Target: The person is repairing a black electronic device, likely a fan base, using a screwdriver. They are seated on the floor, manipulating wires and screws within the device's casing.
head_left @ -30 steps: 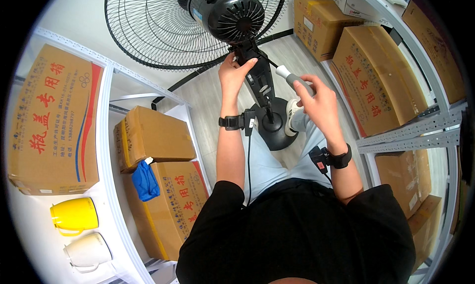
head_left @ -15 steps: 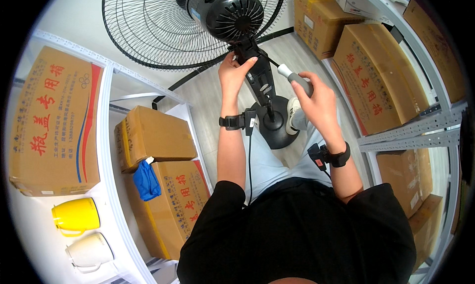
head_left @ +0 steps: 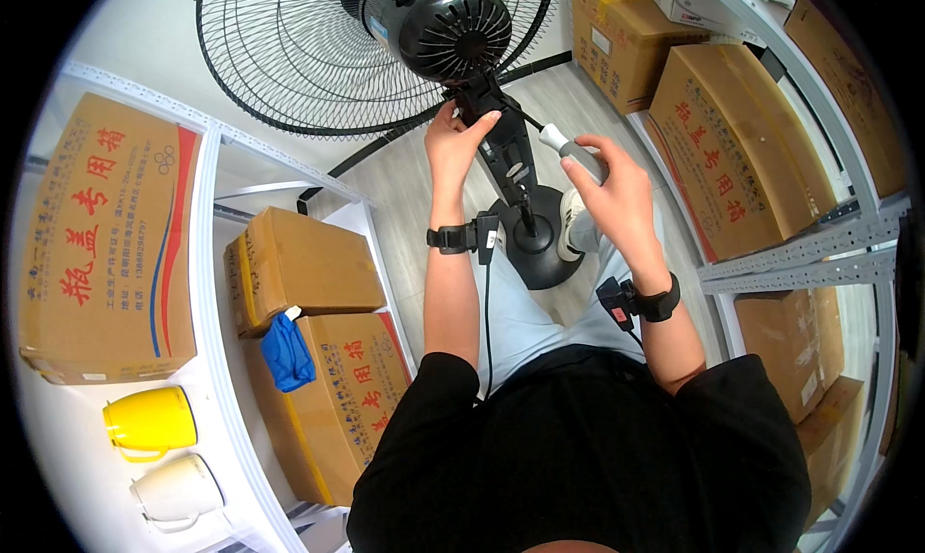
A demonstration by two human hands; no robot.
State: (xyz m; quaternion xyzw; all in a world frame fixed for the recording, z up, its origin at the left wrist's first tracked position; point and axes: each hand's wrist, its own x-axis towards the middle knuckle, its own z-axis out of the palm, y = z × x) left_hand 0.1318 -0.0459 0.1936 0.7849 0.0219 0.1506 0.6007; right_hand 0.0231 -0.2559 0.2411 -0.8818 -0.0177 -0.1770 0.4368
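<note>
A black pedestal fan (head_left: 455, 33) stands in front of me, its motor housing toward me and its wire cage beyond. My left hand (head_left: 457, 148) grips the neck (head_left: 503, 144) just under the motor, thumb near its front and fingers partly hidden at its left side. In my right hand (head_left: 617, 187) is a screwdriver (head_left: 581, 160) with a grey and white handle. Its dark shaft slants up-left to the right side of the neck; the tip's exact contact cannot be made out. The round black base (head_left: 535, 254) rests on the floor between my feet.
White metal shelving stands on both sides. Brown cartons fill the left shelf (head_left: 106, 235) and the right shelf (head_left: 732, 148). A yellow mug (head_left: 149, 420), a white mug (head_left: 178, 487) and a blue cloth-like bundle (head_left: 287, 353) are at left. Black straps with cabled devices circle both wrists.
The screwdriver handle and my right hand have shifted very slightly. My left hand keeps its place on the neck.
</note>
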